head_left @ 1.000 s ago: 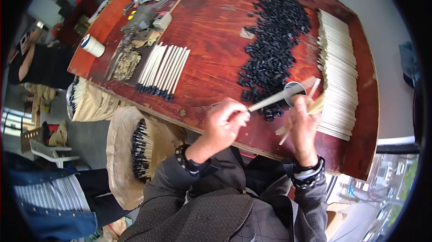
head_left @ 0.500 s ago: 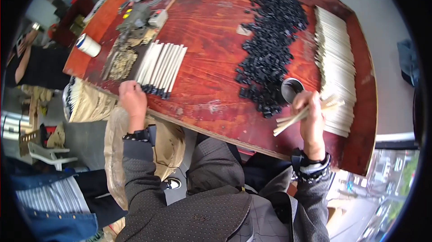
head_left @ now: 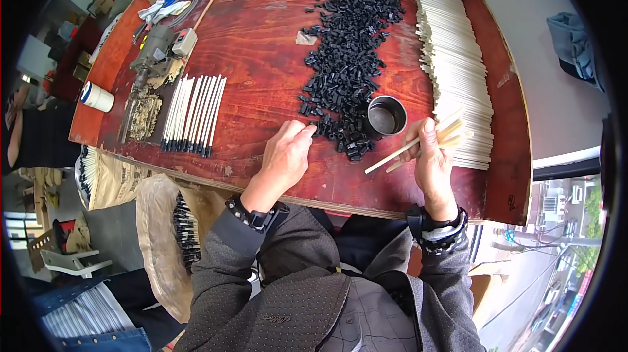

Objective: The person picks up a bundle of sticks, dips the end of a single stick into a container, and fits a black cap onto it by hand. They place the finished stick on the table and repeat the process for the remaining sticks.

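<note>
Head view: right hand (head_left: 433, 163) closed round few pale sticks (head_left: 418, 146), ends angled toward left hand (head_left: 288, 154), whose curled fingers pinch at black caps (head_left: 347, 64) within reach.

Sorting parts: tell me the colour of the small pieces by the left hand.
Black, head view.

This is a small assembly workshop. A worn red wooden bench (head_left: 261, 44) carries a heap of small black plastic caps (head_left: 350, 44), a long stack of pale sticks (head_left: 458, 70), a row of finished capped sticks (head_left: 195, 115) and a small grimy motor tool (head_left: 154, 51). Sacks of finished sticks (head_left: 176, 221) stand beside it.
</note>
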Motion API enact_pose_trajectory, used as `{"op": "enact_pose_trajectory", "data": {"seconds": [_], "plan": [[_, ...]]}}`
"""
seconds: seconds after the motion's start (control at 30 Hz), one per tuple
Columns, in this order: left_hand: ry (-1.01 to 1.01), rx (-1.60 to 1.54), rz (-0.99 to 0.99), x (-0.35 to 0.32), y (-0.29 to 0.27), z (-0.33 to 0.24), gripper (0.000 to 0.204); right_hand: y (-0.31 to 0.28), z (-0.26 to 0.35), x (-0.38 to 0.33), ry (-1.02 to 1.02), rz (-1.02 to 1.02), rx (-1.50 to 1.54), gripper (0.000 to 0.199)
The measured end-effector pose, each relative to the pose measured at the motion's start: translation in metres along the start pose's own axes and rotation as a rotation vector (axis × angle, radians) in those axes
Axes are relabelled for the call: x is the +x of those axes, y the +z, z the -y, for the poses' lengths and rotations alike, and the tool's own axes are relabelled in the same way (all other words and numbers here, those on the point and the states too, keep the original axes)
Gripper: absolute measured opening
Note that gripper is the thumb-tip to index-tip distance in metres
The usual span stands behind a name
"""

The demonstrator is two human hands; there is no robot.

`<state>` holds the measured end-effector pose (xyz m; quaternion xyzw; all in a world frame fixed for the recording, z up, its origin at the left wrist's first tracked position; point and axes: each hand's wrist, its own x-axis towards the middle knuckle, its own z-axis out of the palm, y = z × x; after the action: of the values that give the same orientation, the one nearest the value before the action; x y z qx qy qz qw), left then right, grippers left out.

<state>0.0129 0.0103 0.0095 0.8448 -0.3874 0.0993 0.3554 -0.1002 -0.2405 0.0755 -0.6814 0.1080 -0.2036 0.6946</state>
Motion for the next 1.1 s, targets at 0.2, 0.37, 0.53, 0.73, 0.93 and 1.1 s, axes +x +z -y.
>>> {"op": "enact_pose_trajectory", "data": {"seconds": [0.2,0.37,0.53,0.73,0.93,1.1], "plan": [[0.018,0.005,0.048,-0.002,0.004,0.003,0.02,-0.013,0.01,0.01,-0.057,-0.084,0.018,0.044],[-0.051,-0.017,0.097,-0.006,-0.003,-0.001,0.018,-0.011,0.013,0.029,-0.226,-0.224,-0.485,0.037],[-0.053,0.009,0.188,-0.003,-0.007,-0.005,0.02,-0.003,-0.009,0.046,-0.402,-0.152,-1.052,0.031],[-0.088,-0.11,0.133,-0.006,-0.011,-0.008,0.021,-0.003,-0.012,0.042,-0.43,-0.231,-0.826,0.032],[-0.128,-0.361,0.033,-0.003,-0.011,-0.021,0.02,0.0,0.014,0.024,-0.117,-0.245,-0.232,0.038],[-0.228,-0.564,0.063,0.0,-0.012,-0.045,0.019,0.008,0.019,0.014,-0.08,-0.178,-0.02,0.039]]}}
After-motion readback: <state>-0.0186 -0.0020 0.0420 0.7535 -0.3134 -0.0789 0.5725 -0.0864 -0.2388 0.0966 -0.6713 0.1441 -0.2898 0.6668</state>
